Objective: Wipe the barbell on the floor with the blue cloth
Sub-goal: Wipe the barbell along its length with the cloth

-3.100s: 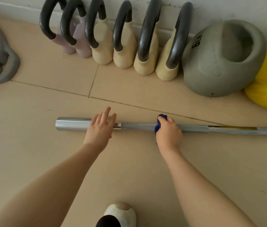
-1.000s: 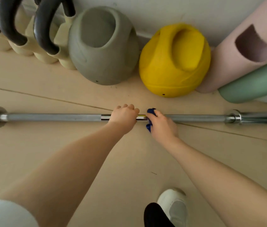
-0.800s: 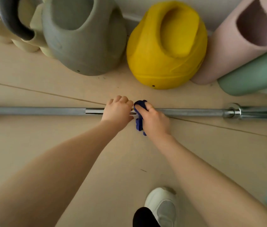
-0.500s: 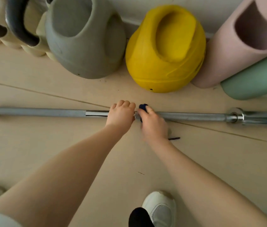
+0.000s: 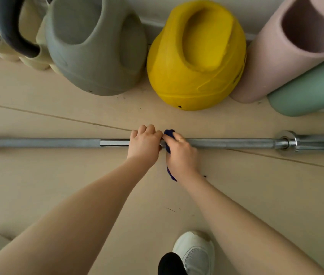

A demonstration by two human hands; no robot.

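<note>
**Two hands meet at mid-bar**

One barbell [image 5: 44, 142] crosses the middle of the frame on the floor, both ends cut off. The left hand [image 5: 144, 146] curls around its shaft. Touching it, the right hand [image 5: 181, 153] clamps the mostly hidden blue cloth [image 5: 168, 134] onto the bar. Above stand one grey kettlebell [image 5: 95, 54] and one yellow kettlebell [image 5: 194, 62].

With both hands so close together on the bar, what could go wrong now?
1. The left hand grips the barbell right beside the right hand, so the blue cloth may bump its fingers and perhaps leave that stretch unwiped.
2. The cloth's loose tail hangs under the wrist and could drag on the floor, perhaps picking up dirt.
</note>
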